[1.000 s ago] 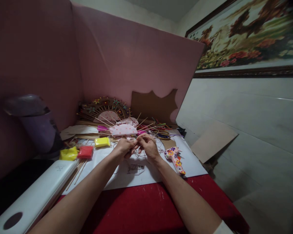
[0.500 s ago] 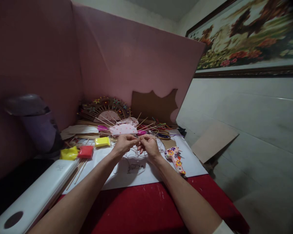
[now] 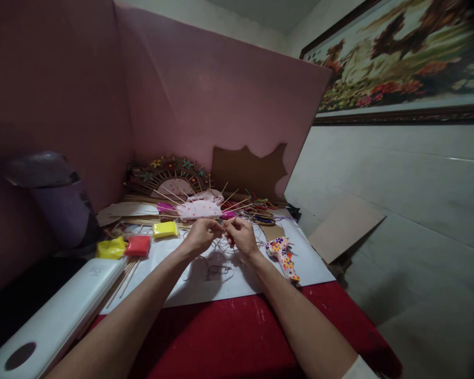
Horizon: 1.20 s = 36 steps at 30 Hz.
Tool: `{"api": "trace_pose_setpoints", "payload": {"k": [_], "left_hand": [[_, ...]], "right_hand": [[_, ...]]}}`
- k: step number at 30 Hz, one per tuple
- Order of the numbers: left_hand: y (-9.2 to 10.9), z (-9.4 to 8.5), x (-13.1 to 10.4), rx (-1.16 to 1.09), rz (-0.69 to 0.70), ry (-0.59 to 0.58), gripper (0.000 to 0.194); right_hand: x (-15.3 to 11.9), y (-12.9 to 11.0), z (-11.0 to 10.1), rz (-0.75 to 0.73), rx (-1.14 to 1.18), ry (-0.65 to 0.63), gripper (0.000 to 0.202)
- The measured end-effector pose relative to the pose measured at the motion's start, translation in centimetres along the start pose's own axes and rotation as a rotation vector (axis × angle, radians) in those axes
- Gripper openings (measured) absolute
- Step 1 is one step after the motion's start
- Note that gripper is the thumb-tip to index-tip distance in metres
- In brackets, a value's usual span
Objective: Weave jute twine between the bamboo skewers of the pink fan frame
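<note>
From my end of the head camera, I have the left hand (image 3: 200,235) and the right hand (image 3: 242,238) nearly meeting over the desk (image 3: 221,337), thumbs and forefingers pinching thin string (image 3: 220,245). The string sits between the fingertips, its loose loops trailing below them over the white sheet (image 3: 312,266); I can't make out exactly what the fingertips cover. Just beyond the hands I see a half-round of red-dotted fabric (image 3: 200,210) with thin sticks (image 3: 232,195) fanning out from it. To the right of the right hand lies a flower-patterned glue gun (image 3: 282,257). Left of the left hand I find a yellow packet (image 3: 165,229) and, nearer me, a red packet (image 3: 137,246).
</note>
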<state>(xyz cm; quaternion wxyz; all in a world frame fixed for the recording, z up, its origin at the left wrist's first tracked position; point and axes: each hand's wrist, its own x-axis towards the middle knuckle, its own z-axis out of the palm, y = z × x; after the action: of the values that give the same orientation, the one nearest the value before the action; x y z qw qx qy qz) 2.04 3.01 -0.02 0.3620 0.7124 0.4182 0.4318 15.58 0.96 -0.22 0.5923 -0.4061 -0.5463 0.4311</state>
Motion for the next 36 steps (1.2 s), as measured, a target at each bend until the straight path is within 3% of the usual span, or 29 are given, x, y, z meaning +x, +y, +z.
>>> {"api": "trace_pose_setpoints", "payload": {"k": [5, 11, 17, 20, 26, 36], "left_hand": [[-0.3, -0.1, 0.1, 0.010, -0.017, 0.027, 0.012], [1.2, 0.4, -0.4, 0.025, -0.111, -0.056, 0.016], [2.2, 0.0, -1.1, 0.354, 0.133, 0.072, 0.015], [2.6, -0.2, -1.6, 0.517, 0.145, 0.106, 0.013], [2.7, 0.0, -1.8, 0.606, 0.189, 0.114, 0.017], [2.5, 0.3, -1.4, 0.283, 0.190, 0.161, 0.028]], "right_hand": [[0.0, -0.1, 0.0, -0.006, 0.005, 0.015, 0.032], [0.1, -0.2, -0.1, -0.011, 0.002, 0.010, 0.033], [0.1, 0.0, -0.1, 0.003, 0.033, 0.004, 0.034], [0.0, 0.0, 0.0, 0.007, 0.044, 0.001, 0.035], [0.3, 0.3, -0.2, 0.019, 0.067, 0.002, 0.035], [0.3, 0.3, -0.2, 0.025, 0.084, -0.004, 0.035]]}}
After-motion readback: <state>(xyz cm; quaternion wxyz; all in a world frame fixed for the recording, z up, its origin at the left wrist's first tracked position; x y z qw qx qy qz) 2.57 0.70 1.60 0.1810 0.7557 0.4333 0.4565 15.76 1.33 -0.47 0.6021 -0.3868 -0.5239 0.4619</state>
